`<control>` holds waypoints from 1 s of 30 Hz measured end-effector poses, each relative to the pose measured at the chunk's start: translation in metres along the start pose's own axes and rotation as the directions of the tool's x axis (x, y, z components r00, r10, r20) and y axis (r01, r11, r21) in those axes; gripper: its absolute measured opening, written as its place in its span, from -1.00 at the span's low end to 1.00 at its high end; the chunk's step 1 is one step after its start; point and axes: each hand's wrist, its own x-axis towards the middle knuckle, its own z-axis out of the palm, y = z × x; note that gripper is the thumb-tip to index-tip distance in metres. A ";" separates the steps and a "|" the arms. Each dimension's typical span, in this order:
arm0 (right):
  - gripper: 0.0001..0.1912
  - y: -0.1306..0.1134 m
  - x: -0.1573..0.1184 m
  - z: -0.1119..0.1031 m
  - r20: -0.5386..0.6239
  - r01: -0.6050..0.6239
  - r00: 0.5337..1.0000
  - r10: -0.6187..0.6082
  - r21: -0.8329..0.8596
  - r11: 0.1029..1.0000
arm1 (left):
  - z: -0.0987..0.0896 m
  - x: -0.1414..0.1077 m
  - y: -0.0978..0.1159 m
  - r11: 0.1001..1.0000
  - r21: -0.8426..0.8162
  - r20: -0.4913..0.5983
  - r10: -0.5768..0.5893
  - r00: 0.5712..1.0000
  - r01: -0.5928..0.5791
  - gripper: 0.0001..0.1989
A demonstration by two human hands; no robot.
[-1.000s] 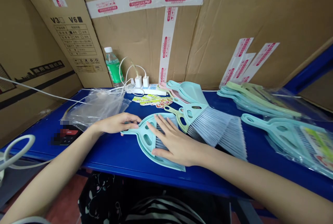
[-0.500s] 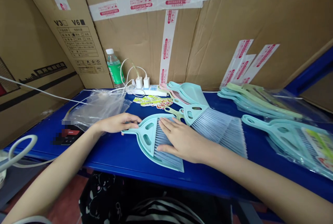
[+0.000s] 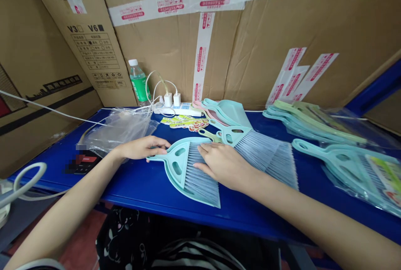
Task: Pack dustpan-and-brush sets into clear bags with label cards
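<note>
A light teal hand brush [image 3: 202,184] with grey-blue bristles lies in a matching dustpan [image 3: 171,179] near the table's front edge. My left hand [image 3: 147,148] grips the stacked handles at their left end, thumb on top. My right hand [image 3: 224,165] rests on the bristles with its fingers stretched out and slightly bent; it grasps nothing. Just behind my right hand, more teal brushes [image 3: 263,151] lie with their bristles fanned to the right. Beyond these are another teal dustpan [image 3: 233,113] and a pink one [image 3: 213,114], partly covered.
Bagged brush sets [image 3: 347,159] lie at the right, with more stacked behind. Printed cards [image 3: 183,123] sit before a power strip [image 3: 191,112] with chargers. Clear plastic bags [image 3: 115,130], a bottle [image 3: 139,84] and a dark device [image 3: 84,163] are at the left. Cardboard [image 3: 169,48] walls the back.
My right hand has slid slightly right and drawn its fingers in a little, baring more bristles. My left hand keeps its hold on the handles.
</note>
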 end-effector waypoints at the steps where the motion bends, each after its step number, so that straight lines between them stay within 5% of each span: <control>1: -0.64 0.001 0.000 -0.001 0.009 -0.013 1.000 0.012 0.013 1.000 | 0.000 0.000 0.000 1.000 0.012 0.004 0.000 1.000 0.000 -0.66; 14: -0.73 0.020 0.005 0.005 -0.044 0.071 0.997 -0.067 0.072 0.995 | -0.004 -0.004 0.004 0.999 0.044 0.035 -0.012 0.999 0.010 -0.66; 25: -0.77 0.031 0.012 0.003 -0.091 -0.041 0.995 0.035 -0.067 0.997 | -0.005 -0.008 0.013 0.993 0.111 0.044 -0.029 0.999 0.023 -0.72; 30: -0.64 0.036 0.013 0.006 -0.076 -0.060 0.996 0.054 -0.080 0.995 | -0.006 -0.009 0.015 0.985 0.174 0.022 0.006 1.000 -0.009 -0.72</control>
